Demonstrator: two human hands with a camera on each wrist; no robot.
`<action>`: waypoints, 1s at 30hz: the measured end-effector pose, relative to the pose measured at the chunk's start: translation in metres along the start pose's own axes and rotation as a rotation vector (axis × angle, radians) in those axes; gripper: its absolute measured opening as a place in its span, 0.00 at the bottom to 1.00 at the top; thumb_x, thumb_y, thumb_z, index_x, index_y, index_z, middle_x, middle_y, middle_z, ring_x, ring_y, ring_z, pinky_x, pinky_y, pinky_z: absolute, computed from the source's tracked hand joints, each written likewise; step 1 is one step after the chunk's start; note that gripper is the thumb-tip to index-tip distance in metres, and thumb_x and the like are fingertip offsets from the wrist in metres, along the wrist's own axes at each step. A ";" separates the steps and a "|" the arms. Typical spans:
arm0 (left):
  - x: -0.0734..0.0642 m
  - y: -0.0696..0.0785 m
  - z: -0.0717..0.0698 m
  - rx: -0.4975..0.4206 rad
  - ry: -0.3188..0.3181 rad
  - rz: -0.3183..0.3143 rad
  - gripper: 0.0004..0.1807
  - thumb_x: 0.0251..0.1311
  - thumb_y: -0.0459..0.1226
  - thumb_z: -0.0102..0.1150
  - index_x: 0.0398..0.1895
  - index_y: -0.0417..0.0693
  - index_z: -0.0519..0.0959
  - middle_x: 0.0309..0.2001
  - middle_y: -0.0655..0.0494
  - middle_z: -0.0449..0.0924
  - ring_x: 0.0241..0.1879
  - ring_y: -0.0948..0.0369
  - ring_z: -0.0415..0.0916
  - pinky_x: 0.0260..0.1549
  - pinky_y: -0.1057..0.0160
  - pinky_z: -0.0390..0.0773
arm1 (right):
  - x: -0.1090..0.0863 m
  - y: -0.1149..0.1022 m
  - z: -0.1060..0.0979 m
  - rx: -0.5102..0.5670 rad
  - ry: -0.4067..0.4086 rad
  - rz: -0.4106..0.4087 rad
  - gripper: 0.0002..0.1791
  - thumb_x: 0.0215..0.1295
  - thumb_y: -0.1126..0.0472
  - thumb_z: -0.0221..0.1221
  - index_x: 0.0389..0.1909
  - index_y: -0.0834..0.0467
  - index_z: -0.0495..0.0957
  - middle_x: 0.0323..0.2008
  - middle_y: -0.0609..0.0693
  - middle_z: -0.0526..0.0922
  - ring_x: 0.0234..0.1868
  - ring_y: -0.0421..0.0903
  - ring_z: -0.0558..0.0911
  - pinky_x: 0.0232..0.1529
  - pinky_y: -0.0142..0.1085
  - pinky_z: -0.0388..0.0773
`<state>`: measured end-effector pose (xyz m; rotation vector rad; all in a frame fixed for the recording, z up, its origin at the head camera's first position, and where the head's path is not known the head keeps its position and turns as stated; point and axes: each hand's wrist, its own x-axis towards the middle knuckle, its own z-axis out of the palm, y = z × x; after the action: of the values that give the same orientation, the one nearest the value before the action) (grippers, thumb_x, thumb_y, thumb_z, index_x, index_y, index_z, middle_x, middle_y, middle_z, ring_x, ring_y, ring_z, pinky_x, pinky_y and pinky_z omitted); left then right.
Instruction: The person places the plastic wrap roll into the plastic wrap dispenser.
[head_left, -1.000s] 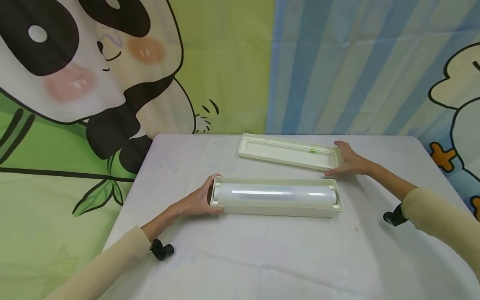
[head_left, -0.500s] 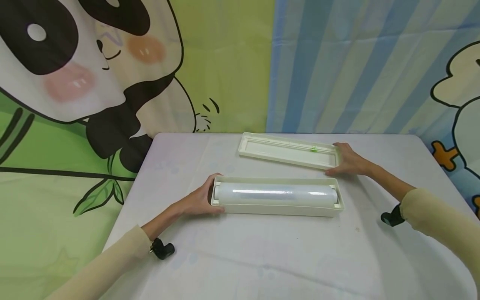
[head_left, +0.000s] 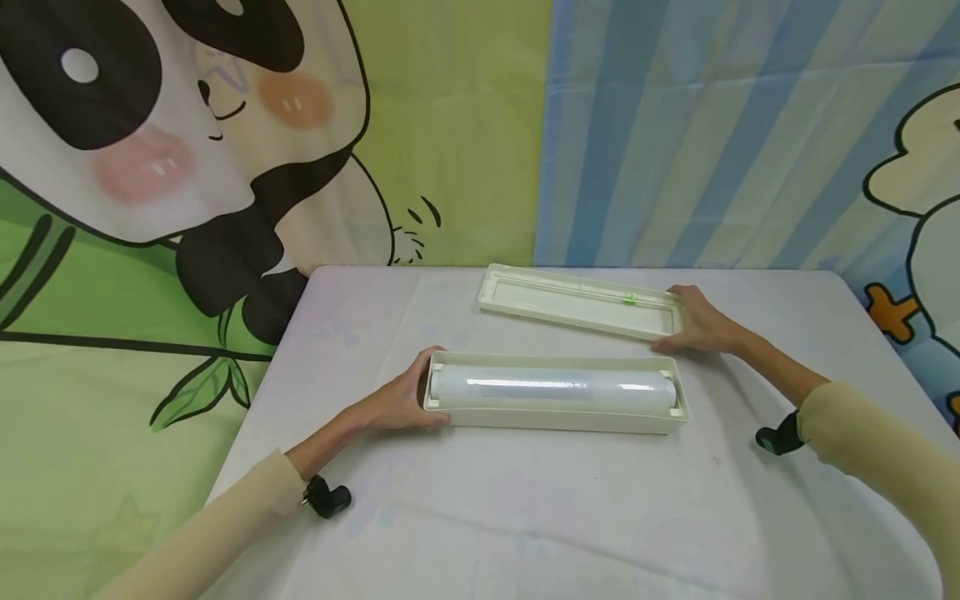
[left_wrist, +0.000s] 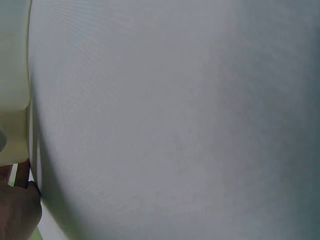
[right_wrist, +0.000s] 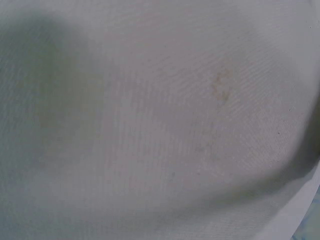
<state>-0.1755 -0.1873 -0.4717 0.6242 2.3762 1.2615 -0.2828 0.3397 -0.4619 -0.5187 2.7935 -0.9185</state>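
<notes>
A long cream plastic box (head_left: 558, 421) stands in the middle of the table, and a roll of cling film (head_left: 551, 392) lies inside it. My left hand (head_left: 396, 402) grips the box's left end, thumb on the front wall and fingers behind. The left wrist view catches part of that hand (left_wrist: 19, 212) beside the box (left_wrist: 14, 60) at its left edge. Behind the box lies the matching lid (head_left: 570, 321), slightly slanted, with a small green slider (head_left: 630, 299) on its rail. My right hand (head_left: 701, 323) holds the lid's right end between thumb and fingers.
A white cloth covers the table (head_left: 525, 517); its far edge meets a printed curtain (head_left: 450, 133) with cartoon figures. A small black camera is worn on each wrist. Only cloth and a table edge appear in the right wrist view.
Both hands keep their grips, and the box and lid stay practically in place. The right forearm has shifted slightly to the left.
</notes>
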 end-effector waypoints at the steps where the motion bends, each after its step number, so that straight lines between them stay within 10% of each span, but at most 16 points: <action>1: 0.000 0.000 0.000 -0.003 0.000 -0.002 0.58 0.43 0.44 0.77 0.72 0.61 0.47 0.64 0.56 0.62 0.57 0.56 0.66 0.55 0.54 0.68 | 0.000 0.001 0.000 0.005 0.006 0.000 0.60 0.40 0.55 0.76 0.66 0.74 0.49 0.62 0.74 0.56 0.62 0.68 0.59 0.60 0.62 0.57; 30: 0.001 0.000 0.000 -0.009 0.003 -0.017 0.57 0.43 0.44 0.77 0.72 0.64 0.47 0.64 0.56 0.62 0.57 0.56 0.66 0.56 0.54 0.67 | -0.007 -0.027 -0.018 0.018 0.181 -0.012 0.59 0.34 0.57 0.79 0.67 0.68 0.56 0.58 0.70 0.61 0.58 0.64 0.64 0.56 0.61 0.60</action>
<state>-0.1759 -0.1867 -0.4717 0.5990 2.3720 1.2659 -0.2734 0.3315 -0.4313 -0.4714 2.9419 -1.0414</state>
